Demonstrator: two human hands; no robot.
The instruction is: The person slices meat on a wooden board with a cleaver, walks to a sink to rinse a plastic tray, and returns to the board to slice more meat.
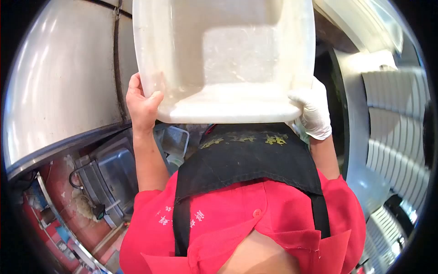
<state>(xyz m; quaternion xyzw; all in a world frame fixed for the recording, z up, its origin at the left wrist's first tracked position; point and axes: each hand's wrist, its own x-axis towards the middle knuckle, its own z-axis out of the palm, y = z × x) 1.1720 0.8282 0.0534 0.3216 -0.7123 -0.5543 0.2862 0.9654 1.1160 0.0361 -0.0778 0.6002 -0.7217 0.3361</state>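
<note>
A large white plastic tub [228,55] fills the top middle of the head view, held up in front of me at chest height. My left hand [142,102], bare, grips its lower left rim with the thumb over the edge. On the lower right corner of the tub sits my right hand [312,109], in a white glove, clasping the rim. The inside of the tub looks wet and holds nothing that I can make out. Below the tub I see my black apron [246,160] over a red shirt [237,219].
A steel wall or counter panel [64,77] rises on the left. Below it lie metal trays [114,173] and a cable on a red floor [59,187]. A clear plastic container [175,139] sits under the tub. Ribbed metal surfaces [392,128] stand at the right.
</note>
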